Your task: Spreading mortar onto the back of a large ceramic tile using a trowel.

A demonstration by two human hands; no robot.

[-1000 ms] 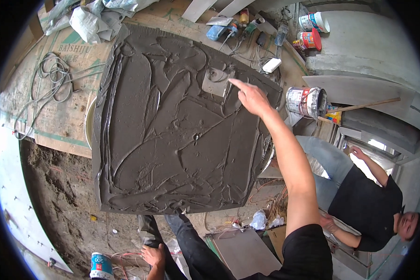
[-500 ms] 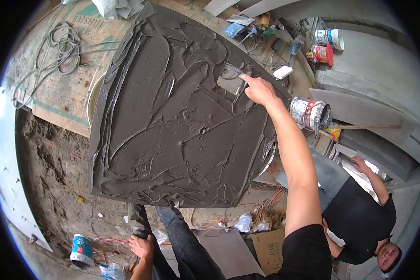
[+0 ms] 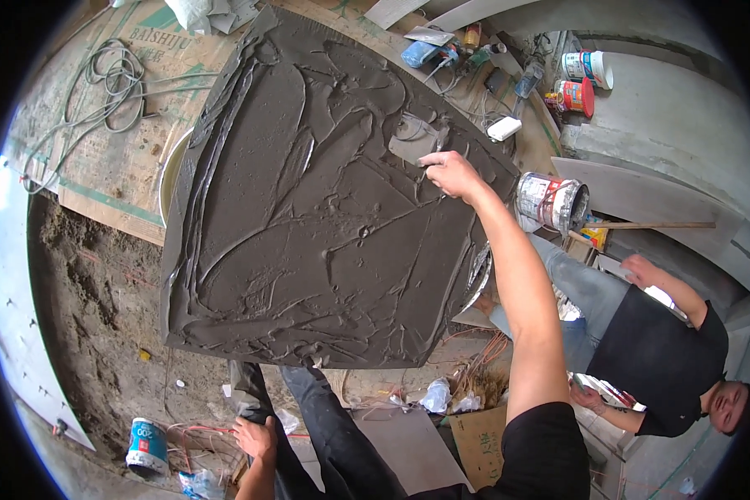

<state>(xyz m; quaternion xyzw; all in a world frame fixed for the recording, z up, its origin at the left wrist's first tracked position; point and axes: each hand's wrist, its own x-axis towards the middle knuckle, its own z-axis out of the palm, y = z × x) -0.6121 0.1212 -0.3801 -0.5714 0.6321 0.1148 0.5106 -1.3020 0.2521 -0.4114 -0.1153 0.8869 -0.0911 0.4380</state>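
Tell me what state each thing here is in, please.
Grey paste: spread in ridges around a lighter patch
Right hand: fingertips at the patch's edge, grip unclear
Left hand: open, resting on a trouser leg
Grey cable: loosely coiled
Cardboard under it: soiled
Smeared bucket by the paste: open

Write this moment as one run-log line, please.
right hand: at edge of pale patch in grey paste | left hand: at left trouser leg | right side: smeared bucket, co-worker

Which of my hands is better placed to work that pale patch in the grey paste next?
Your right hand, I'd judge: its fingers are at the pale patch's edge. Your left hand is down by your leg, away from the grey paste.
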